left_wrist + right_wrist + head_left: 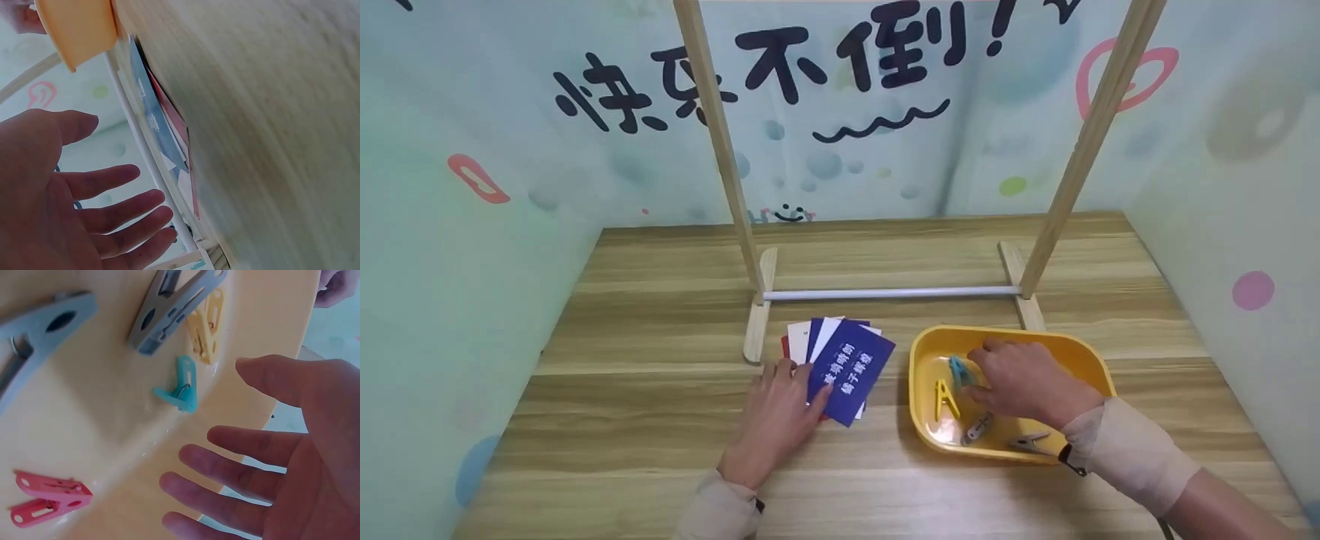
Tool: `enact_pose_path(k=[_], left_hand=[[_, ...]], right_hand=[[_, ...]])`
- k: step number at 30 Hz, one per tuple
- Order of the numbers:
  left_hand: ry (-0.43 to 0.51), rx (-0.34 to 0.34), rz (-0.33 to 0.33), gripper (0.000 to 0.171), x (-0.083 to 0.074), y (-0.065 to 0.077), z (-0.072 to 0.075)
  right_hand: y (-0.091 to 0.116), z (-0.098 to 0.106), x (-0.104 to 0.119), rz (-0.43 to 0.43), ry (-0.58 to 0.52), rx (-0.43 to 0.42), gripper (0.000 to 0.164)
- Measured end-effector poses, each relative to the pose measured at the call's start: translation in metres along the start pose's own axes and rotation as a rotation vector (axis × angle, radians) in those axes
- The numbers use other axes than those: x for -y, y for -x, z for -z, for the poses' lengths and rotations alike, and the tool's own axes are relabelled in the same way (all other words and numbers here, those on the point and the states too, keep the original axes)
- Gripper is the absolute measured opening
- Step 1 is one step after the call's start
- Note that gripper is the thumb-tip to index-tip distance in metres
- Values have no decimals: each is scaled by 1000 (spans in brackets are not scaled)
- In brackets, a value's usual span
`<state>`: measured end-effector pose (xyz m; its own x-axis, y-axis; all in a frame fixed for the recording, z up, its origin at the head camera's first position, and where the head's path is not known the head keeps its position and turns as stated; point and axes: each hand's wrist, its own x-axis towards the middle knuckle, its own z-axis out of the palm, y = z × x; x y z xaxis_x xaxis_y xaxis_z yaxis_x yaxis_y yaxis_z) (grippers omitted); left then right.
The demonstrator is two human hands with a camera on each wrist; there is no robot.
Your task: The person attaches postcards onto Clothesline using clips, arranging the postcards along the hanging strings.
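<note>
The person's left hand (777, 421) rests flat on the light wooden table (645, 390), its straight, relaxed fingers (121, 215) lying on the near edge of a fanned stack of cards (834, 360). The top card of this stack is a dark blue card with white printed characters (851, 370); white and red cards show under it. The stack lies just in front of the left foot of a wooden frame with 2 slanted posts (718, 142) and a white horizontal rod (891, 292) near the table.

The right hand (1024, 382) is inside the yellow plastic tub (1080, 351), which stands to the right of the cards, close to them but apart. The wrist view shows its fingers (236, 481) spread and released, holding nothing, just above the tub floor. A small teal plastic clothespin (181, 386) lies nearest to the fingertips. Around it in the tub lie a yellow clothespin (204, 329), 2 grey clothespins (169, 306) and a pink clothespin (46, 496), all separate from the hand.
</note>
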<state>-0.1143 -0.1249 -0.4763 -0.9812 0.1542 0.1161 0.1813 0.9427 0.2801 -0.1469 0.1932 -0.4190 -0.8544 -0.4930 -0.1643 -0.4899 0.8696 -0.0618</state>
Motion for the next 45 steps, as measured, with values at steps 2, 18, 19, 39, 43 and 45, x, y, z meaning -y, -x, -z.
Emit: enact_pose_path(k=[2, 18, 19, 39, 43, 45], left_hand=[[-11, -8, -4, 52, 0, -1, -1], [-17, 50, 45, 62, -2, -1, -11], [-16, 57, 51, 65, -2, -2, -11], [-17, 147, 151, 78, -11, -23, -12], [43, 146, 198, 86, -11, -28, -11], [86, 168, 233, 91, -10, -32, -11]], right_hand=[[-3, 2, -1, 4, 9, 19, 39], [-21, -3, 0, 20, 81, 123, 41], [-21, -2, 1, 7, 75, 147, 43], [-30, -9, 8, -61, 46, 186, 37], [-30, -11, 8, -45, 78, 147, 34], [-31, -12, 8, -44, 83, 143, 33]])
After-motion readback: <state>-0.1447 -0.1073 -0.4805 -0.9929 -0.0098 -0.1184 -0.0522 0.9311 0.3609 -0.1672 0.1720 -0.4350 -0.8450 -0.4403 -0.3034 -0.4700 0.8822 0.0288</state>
